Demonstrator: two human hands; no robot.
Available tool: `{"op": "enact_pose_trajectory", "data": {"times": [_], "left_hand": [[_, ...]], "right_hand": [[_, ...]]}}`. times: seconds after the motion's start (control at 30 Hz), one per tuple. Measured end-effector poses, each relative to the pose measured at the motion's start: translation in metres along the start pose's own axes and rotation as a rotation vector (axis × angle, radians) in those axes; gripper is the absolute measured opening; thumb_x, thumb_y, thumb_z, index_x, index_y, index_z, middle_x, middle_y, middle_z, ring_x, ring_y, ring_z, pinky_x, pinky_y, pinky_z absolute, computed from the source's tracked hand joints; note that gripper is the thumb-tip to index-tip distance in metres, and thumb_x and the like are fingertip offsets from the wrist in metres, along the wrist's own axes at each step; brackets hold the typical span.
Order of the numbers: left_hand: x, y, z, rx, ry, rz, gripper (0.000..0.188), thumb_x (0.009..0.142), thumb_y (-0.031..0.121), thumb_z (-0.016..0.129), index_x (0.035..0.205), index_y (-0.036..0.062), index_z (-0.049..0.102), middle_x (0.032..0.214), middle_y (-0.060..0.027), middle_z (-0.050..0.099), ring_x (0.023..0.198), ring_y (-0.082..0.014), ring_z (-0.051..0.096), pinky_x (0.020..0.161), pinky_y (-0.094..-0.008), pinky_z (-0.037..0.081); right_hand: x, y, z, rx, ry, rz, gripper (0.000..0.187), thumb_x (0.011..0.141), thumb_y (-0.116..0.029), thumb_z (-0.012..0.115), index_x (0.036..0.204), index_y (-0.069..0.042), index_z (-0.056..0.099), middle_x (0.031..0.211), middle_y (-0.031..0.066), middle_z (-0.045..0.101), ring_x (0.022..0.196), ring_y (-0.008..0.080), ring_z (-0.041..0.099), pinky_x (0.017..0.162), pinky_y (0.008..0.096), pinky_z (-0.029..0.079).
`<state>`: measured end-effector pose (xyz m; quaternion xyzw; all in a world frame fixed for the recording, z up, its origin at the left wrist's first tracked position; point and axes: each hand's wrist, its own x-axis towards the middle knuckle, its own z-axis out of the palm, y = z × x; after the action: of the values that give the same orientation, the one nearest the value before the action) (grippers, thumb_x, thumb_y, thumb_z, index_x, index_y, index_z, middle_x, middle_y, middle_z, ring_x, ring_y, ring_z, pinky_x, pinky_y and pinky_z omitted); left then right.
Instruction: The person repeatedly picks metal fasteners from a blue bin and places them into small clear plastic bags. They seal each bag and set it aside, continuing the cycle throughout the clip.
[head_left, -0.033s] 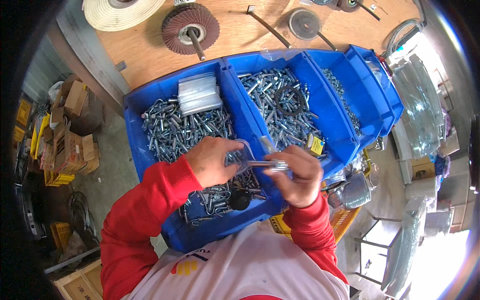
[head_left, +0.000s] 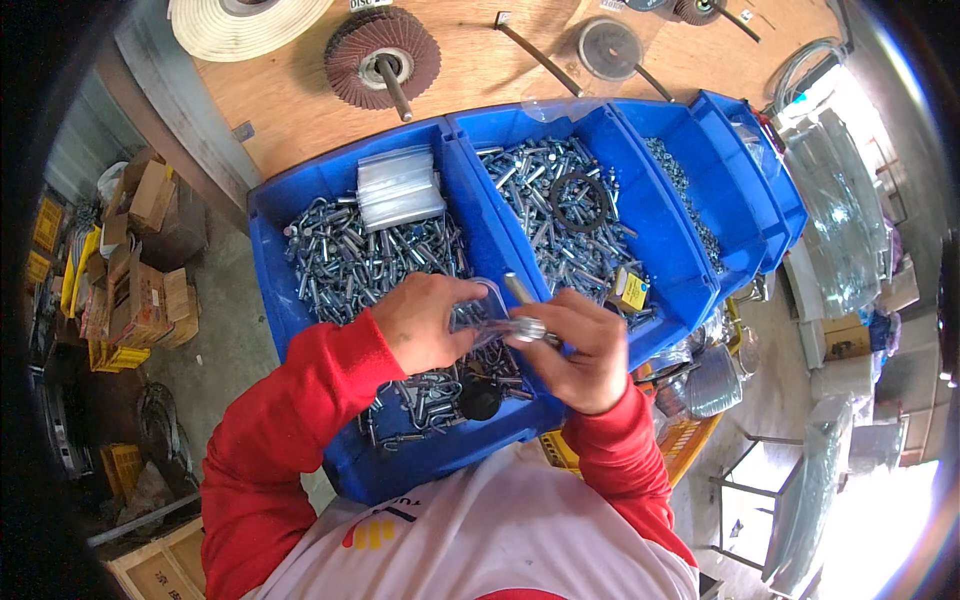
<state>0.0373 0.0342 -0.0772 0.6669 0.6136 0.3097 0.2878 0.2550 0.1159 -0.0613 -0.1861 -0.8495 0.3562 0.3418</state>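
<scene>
My left hand [head_left: 422,318] is closed on a clear plastic bag [head_left: 489,300], its rounded mouth held apart between thumb and forefinger. My right hand [head_left: 588,362] grips several shiny metal bolts [head_left: 518,290]; one shank points left into or across the bag's mouth, another sticks up and away. Both hands are over the near part of a blue bin [head_left: 262,240] full of loose hooked bolts [head_left: 345,262]. A stack of clear plastic bags [head_left: 400,190] lies on those bolts. Below the bag, a round black cap-like piece [head_left: 480,397] rests among them.
The adjoining blue bin holds straight bolts [head_left: 520,180], a black ring [head_left: 579,202] and a yellow-labelled box [head_left: 628,290]. More blue bins [head_left: 740,200] run rightward. Metal pegs on the plywood board [head_left: 470,80] jut out behind, one carrying a flap disc [head_left: 365,60].
My right hand has shifted slightly left with the bolts, bringing them closer to the bag's mouth. My left hand has stayed in place.
</scene>
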Motion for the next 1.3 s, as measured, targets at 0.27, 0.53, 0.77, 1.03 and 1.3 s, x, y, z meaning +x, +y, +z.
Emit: {"op": "enact_pose_trajectory", "data": {"times": [0.27,0.53,0.77,1.03,1.3], "left_hand": [[0.000,-0.003,0.000,-0.037,0.044,-0.011,0.049,0.077,0.009,0.077,0.125,0.0042,0.068,0.076,-0.0154,0.070,0.062,-0.0185,0.068,0.061,-0.0341,0.055],[-0.006,0.000,-0.006,0.010,-0.012,-0.041,0.057,0.077,0.008,0.076,0.131,-0.0025,0.062,0.080,-0.0169,0.072,0.060,-0.0164,0.068,0.058,-0.0327,0.054],[0.000,0.003,-0.008,-0.198,-0.034,-0.238,0.052,0.078,0.001,0.073,0.127,-0.0093,0.061,0.084,-0.0163,0.074,0.066,-0.0169,0.073,0.058,-0.0303,0.055],[0.009,0.000,-0.005,-0.216,-0.045,-0.335,0.049,0.080,-0.006,0.071,0.127,-0.0134,0.059,0.086,-0.0138,0.074,0.066,-0.0168,0.074,0.056,-0.0270,0.055],[0.003,0.001,-0.007,-0.222,-0.022,-0.355,0.047,0.080,-0.006,0.069,0.126,-0.0137,0.060,0.086,-0.0148,0.074,0.066,-0.0171,0.074,0.056,-0.0267,0.055]], "right_hand": [[0.021,-0.008,0.019,0.081,-0.018,-0.055,0.023,0.089,-0.005,0.070,0.112,-0.001,0.070,0.084,0.0189,0.066,0.072,0.0356,0.067,0.064,0.0412,0.052],[0.021,0.000,-0.014,-0.029,0.055,0.187,0.026,0.089,-0.014,0.075,0.110,0.000,0.068,0.079,0.0178,0.069,0.067,0.0274,0.071,0.063,0.0373,0.055],[-0.028,0.159,-0.211,-0.676,0.799,0.427,0.018,0.090,-0.020,0.071,0.091,-0.001,0.073,0.075,0.0180,0.071,0.069,0.0327,0.072,0.065,0.0408,0.055],[-0.051,0.359,-0.239,-0.720,-0.354,0.770,0.044,0.096,-0.044,0.053,0.137,-0.031,0.063,0.124,0.0208,0.064,0.118,0.0439,0.061,0.102,0.0538,0.049],[-0.056,0.351,-0.237,-0.811,-0.144,0.655,0.030,0.089,-0.035,0.063,0.108,-0.015,0.074,0.110,0.0188,0.070,0.099,0.0433,0.069,0.086,0.0517,0.057]]}}
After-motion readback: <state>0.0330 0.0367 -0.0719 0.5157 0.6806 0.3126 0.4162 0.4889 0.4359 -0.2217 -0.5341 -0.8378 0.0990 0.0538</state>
